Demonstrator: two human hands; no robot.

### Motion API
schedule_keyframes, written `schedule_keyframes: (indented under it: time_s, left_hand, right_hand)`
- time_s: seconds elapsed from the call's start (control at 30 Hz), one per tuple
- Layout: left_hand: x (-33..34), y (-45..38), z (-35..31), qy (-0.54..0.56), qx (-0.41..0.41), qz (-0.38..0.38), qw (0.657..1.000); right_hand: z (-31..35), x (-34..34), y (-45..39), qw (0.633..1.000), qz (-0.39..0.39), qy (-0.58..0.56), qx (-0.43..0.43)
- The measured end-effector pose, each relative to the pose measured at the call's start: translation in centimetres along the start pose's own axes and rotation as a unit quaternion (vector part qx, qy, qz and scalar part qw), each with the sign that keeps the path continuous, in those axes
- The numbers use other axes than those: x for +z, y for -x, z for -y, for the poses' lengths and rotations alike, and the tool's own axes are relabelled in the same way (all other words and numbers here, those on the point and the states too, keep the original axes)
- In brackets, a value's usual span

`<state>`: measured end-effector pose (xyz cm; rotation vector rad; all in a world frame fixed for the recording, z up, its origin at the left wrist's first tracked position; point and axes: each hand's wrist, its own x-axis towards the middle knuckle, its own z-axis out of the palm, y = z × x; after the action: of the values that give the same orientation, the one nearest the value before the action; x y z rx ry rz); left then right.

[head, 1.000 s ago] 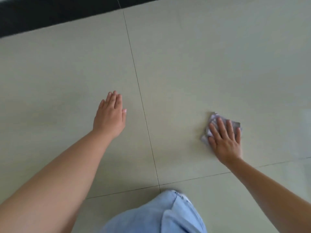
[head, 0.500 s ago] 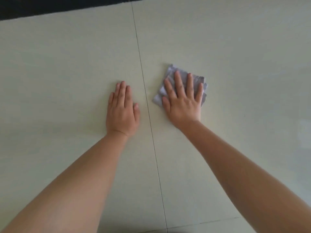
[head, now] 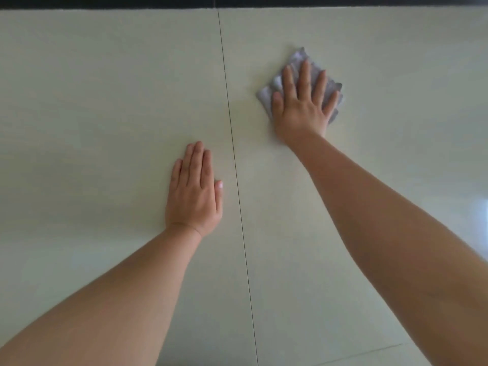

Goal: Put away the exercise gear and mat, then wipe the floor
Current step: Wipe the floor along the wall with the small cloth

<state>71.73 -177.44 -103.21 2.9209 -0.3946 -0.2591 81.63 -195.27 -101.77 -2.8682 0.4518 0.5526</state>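
Pale glossy tiled floor [head: 105, 88] is being wiped, as the small crumpled grey cloth [head: 297, 62], pressed flat under the spread right hand [head: 303, 107], has been pushed further right of the thin joint line [head: 232, 128], while the flat left hand [head: 194, 191] only supports

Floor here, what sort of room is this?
Probably an indoor room at home, but which one can't be told: large pale glossy tiles with thin grout lines, a dark strip at the far edge.

Soft, even daylight, pale glare on the floor [head: 479, 207] at right, faint shadows, slight overall softness, wide-angle bending
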Motion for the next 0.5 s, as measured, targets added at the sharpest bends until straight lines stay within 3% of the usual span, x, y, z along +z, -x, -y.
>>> schedule_keyframes:
  time_s: [0.1,0.2,0.27,0.33,0.43,0.5]
  left_hand:
    - [0.1,0.0,-0.1,0.008,0.000,-0.007,1.000]
    - [0.0,0.0,-0.2,0.015,-0.001,-0.009,1.000]
    - [0.1,0.1,-0.2,0.014,-0.002,-0.017,1.000]
    - [0.1,0.1,-0.3,0.015,-0.008,-0.017,1.000]
    - [-0.1,0.1,-0.4,0.019,-0.018,-0.004,1.000]
    - [-0.1,0.1,-0.4,0.025,-0.017,0.003,1.000]
  right_hand:
    - [0.6,3.1,4.5,0.982,-0.023,0.079,-0.169]
    - [-6.3,5.7,12.8,0.962,-0.009,0.120,-0.244]
    - [-12.9,5.4,15.4,0.970,0.031,0.148,-0.192]
    - [-17.2,3.4,14.1,0.989,0.040,0.126,-0.059]
    - [-16.7,-0.4,7.0,0.988,-0.042,0.028,0.149]
    - [-13.0,-2.1,1.1,0.983,-0.044,-0.012,0.178]
